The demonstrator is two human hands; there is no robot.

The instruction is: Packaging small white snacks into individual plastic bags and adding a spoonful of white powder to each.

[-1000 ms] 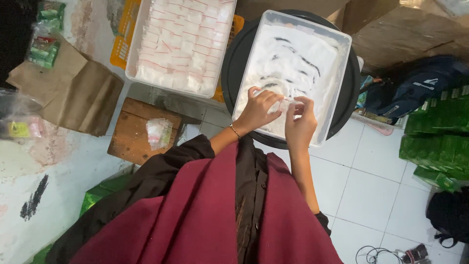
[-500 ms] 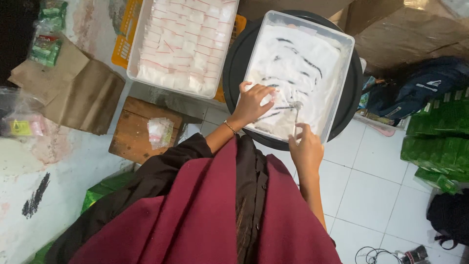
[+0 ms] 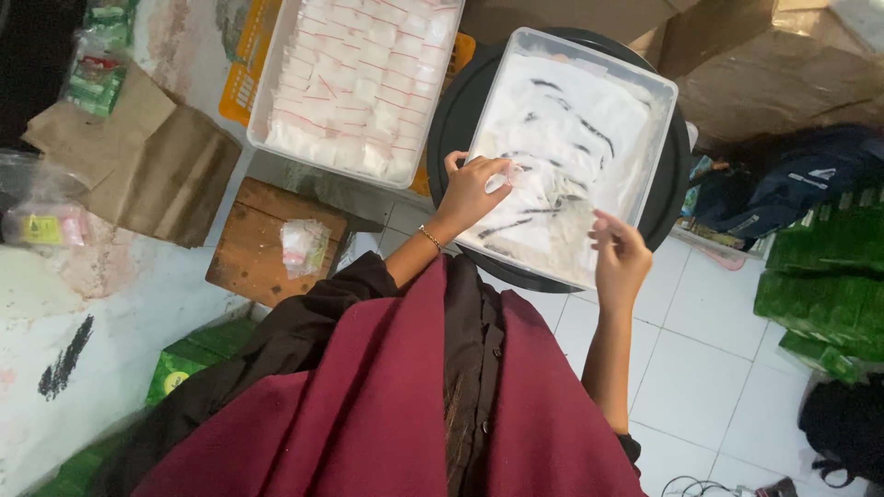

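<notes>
Nearest item: my own dark red garment over a black shirt [image 3: 460, 405], filling the lower frame above the white tiled floor [image 3: 700, 368].

Right hand [image 3: 622, 253]: raised at the near right edge of the tray, fingers loosely curled with the tips drawn together; whether anything small was pinched there I could not tell.

Left hand [image 3: 474, 184]: a thin bracelet at the wrist, fingers half closed over the near left part of the tray, touching a small clear plastic packet [image 3: 505, 175] at the fingertips.

Work item: a shallow rectangular translucent plastic tray [image 3: 665, 92] holding white powder streaked with dark bare lines, set on a round black surface [image 3: 451, 120] straight in front of me.

Step in hand, as I judged it: portioning powder into small packets, with the left hand at the powder. The next move seemed to call for a steady pinch on the packet mouth and keeping it over the tray so spillage fell back in.

Left of me: a low brown wooden stool [image 3: 249, 248] with a crumpled clear bag on it.

Farther: a second white tray [image 3: 262, 92] packed with rows of small filled white packets, resting on an orange crate [image 3: 241, 83]. Far right: stacked green cartons [image 3: 820, 285].
</notes>
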